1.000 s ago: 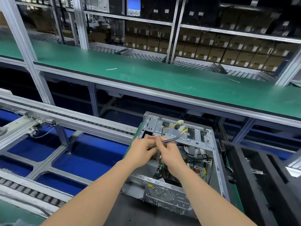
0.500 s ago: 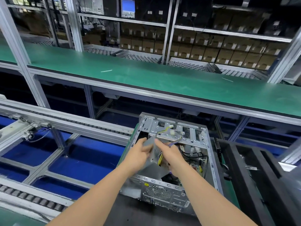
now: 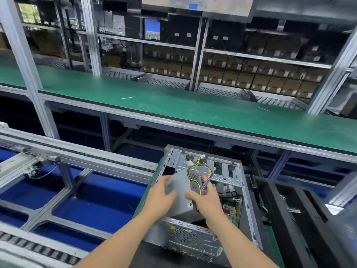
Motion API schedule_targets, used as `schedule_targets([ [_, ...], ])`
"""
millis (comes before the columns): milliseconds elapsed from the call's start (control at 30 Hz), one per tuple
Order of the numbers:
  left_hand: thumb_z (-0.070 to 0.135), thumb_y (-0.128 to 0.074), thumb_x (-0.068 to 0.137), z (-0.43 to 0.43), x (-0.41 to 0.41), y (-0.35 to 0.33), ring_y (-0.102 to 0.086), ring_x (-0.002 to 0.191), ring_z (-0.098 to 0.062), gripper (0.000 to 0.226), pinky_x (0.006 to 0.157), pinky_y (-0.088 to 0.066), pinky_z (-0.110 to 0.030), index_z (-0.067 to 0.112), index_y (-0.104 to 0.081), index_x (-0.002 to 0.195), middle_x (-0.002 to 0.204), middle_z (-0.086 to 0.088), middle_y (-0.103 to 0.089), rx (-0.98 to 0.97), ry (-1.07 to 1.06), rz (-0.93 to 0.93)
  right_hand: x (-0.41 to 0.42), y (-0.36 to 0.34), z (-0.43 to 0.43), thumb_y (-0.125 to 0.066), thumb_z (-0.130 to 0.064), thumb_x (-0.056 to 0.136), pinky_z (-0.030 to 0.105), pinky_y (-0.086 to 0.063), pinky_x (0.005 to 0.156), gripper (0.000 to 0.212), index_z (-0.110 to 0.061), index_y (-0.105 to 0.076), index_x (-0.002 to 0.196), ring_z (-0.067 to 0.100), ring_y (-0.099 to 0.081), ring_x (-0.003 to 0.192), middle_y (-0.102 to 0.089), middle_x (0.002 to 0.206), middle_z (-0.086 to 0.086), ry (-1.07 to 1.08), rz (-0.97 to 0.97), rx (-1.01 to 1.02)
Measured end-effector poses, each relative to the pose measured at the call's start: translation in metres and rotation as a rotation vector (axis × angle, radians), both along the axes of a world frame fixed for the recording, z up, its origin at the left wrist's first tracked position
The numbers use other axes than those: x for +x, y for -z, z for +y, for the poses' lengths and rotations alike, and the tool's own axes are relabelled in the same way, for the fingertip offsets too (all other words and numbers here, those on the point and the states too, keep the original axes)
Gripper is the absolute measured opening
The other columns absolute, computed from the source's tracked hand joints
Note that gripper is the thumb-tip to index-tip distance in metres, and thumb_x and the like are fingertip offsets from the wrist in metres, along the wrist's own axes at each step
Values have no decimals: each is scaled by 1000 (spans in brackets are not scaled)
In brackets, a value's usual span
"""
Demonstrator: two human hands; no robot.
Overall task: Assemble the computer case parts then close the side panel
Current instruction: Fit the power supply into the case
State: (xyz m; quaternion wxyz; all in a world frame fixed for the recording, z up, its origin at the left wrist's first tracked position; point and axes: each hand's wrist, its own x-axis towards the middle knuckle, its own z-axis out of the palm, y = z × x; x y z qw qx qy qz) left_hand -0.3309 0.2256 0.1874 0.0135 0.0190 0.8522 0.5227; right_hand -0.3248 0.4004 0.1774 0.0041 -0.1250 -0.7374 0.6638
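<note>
Both hands grip the grey power supply (image 3: pixel 180 187), which is tilted, just over the open computer case (image 3: pixel 249 209). Left hand (image 3: pixel 160 196): fingers (image 3: pixel 166 180) curled round its left edge. Right hand (image 3: pixel 208 201): holds the right side, thumb on the top face, by the yellow-purple cables (image 3: pixel 208 169). Case lies side-opening up; green counter (image 3: pixel 193 111) behind.

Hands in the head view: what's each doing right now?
Left hand: grips the power supply at its left edge.
Right hand: grips the power supply at its cabled side.
</note>
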Motion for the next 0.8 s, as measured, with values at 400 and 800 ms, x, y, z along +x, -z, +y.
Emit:
schedule_targets([
  [400,34,-85,71,27,-9,-40,-68,115,-36,71,98,-56,-50,8,-61,133,126,-16,-71,770,224,-420,25,-44,89,-73,-1,79,51,-52,104,98,-48,-35,156,30,-67,120,-68,137,12,-174,257,-296],
  [800,28,-99,56,43,15,-72,-64,111,-11,87,83,-55,-35,36,-47,125,121,14,-64,436,194,244,38,-30,89,-74,-46,91,43,-60,87,55,-8,-61,129,33,-70,113,-70,129,19,186,-51,-570],
])
